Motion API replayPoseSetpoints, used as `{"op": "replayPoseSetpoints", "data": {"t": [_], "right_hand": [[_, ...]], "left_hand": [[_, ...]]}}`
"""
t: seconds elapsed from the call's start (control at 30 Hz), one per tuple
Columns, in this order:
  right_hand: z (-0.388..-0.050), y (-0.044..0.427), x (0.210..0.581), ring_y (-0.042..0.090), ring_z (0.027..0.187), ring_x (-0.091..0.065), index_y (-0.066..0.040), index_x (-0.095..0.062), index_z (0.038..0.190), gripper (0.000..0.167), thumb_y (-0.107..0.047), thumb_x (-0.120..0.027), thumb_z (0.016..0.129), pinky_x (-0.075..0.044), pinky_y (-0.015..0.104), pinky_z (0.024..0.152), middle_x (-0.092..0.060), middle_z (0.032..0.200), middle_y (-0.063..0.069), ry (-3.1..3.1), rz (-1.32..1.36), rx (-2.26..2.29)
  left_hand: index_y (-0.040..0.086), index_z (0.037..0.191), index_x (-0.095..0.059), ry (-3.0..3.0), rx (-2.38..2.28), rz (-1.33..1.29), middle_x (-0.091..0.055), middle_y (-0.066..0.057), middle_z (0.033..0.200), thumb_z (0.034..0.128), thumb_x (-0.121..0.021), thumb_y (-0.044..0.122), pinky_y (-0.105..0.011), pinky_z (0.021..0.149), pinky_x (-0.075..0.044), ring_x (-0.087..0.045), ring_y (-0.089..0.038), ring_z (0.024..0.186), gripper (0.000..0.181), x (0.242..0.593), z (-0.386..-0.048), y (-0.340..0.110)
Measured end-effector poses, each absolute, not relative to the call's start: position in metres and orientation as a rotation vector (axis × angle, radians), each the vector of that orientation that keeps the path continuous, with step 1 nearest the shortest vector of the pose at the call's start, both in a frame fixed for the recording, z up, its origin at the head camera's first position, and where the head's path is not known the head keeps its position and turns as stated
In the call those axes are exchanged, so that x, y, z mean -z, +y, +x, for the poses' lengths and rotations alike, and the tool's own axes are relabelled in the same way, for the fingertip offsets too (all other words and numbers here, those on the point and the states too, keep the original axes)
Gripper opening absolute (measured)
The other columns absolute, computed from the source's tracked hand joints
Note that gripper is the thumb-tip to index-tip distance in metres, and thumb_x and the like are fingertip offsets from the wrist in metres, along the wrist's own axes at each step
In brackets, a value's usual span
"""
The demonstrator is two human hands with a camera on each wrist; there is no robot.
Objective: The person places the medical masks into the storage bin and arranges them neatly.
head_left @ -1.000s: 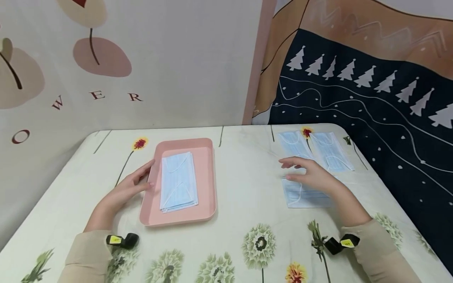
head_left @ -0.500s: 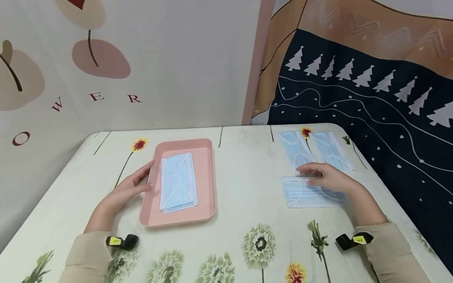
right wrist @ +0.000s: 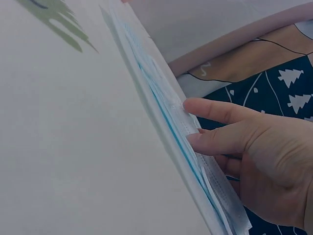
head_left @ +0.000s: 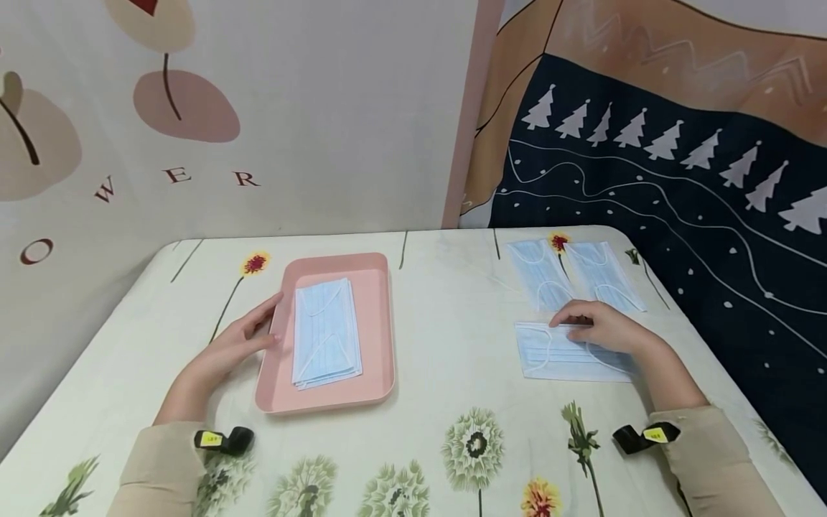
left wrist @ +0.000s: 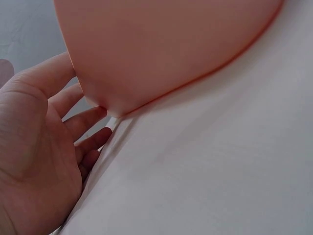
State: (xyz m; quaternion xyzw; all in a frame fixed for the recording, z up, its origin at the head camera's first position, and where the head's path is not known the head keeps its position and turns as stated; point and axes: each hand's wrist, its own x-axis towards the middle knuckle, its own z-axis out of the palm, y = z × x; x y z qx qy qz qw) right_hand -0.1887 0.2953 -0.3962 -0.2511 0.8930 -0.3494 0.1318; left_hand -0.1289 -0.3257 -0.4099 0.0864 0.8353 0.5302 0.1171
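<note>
A pink tray (head_left: 377, 337) holds a small stack of light blue face masks (head_left: 326, 334). My left hand (head_left: 229, 348) holds the tray's left rim, with the thumb over the edge; in the left wrist view its other fingers (left wrist: 90, 117) lie by the tray's outer wall. To the right, another blue face mask (head_left: 549, 362) lies crosswise on the table, its layered edge showing in the right wrist view. Over that mask's upper edge is my right hand (head_left: 607, 330), thumb and index finger apart, fingertips touching or very near it. The hand hides part of the mask.
Two more face masks, a left one (head_left: 539, 273) and a right one (head_left: 601, 273), lie behind the right hand. A flowered cloth covers the table (head_left: 452, 345). Fabric hangings, one pale (head_left: 336, 122) and one dark with trees (head_left: 646, 179), stand behind and to the right.
My right hand has moved right and slightly down onto the crosswise mask, its movement slight over the last half second. The left hand and the tray have stayed in place.
</note>
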Motion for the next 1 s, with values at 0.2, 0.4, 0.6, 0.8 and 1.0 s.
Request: {"op": "replayPoseSetpoints", "data": {"t": [0.2, 0.4, 0.6, 0.8, 1.0], "right_hand": [[-0.187, 0.295, 0.393, 0.018, 0.093, -0.055, -0.008, -0.072, 0.104, 0.022, 0.004, -0.065, 0.086, -0.046, 0.024, 0.077, -0.066, 0.106, 0.006, 2.593, -0.746, 0.999], [-0.183, 0.298, 0.385, 0.024, 0.100, -0.057, -0.004, -0.073, 0.107, 0.024, 0.005, -0.062, 0.088, -0.047, 0.026, 0.079, -0.066, 0.110, 0.010, 2.550, -0.727, 0.957], [-0.179, 0.298, 0.372, 0.023, 0.087, -0.049, 0.000, -0.070, 0.112, 0.038, 0.016, -0.053, 0.082, -0.043, 0.026, 0.073, -0.063, 0.113, 0.014, 2.448, -0.670, 0.956], [-0.174, 0.297, 0.361, 0.024, 0.096, -0.052, -0.005, -0.069, 0.116, 0.043, 0.016, -0.052, 0.083, -0.047, 0.033, 0.082, -0.062, 0.116, 0.012, 2.443, -0.662, 0.904], [-0.170, 0.295, 0.355, 0.033, 0.108, -0.055, -0.009, -0.069, 0.118, 0.044, 0.015, -0.056, 0.084, -0.046, 0.050, 0.091, -0.061, 0.123, 0.014, 2.480, -0.689, 0.892]], "left_hand": [[0.021, 0.155, -0.015, 2.447, -1.555, 0.249, -0.010, -0.014, 0.158, 0.0944, -0.063, 0.022, -0.002, 0.091, -0.027, -0.008, -0.036, 0.143, 0.077, 0.410, -0.129, -0.326], [0.020, 0.155, -0.015, 2.440, -1.566, 0.272, -0.010, -0.014, 0.158, 0.0944, -0.063, 0.022, -0.003, 0.092, -0.027, -0.008, -0.035, 0.143, 0.077, 0.412, -0.130, -0.326], [0.021, 0.155, -0.016, 2.450, -1.558, 0.264, -0.011, -0.014, 0.158, 0.0938, -0.064, 0.023, -0.002, 0.091, -0.027, -0.009, -0.036, 0.143, 0.078, 0.412, -0.131, -0.325], [0.021, 0.155, -0.015, 2.458, -1.544, 0.249, -0.011, -0.014, 0.158, 0.0936, -0.064, 0.024, -0.002, 0.090, -0.027, -0.009, -0.036, 0.143, 0.079, 0.411, -0.130, -0.325], [0.021, 0.155, -0.015, 2.460, -1.541, 0.246, -0.011, -0.014, 0.158, 0.0939, -0.063, 0.024, -0.002, 0.090, -0.028, -0.010, -0.036, 0.142, 0.078, 0.411, -0.128, -0.325]]}}
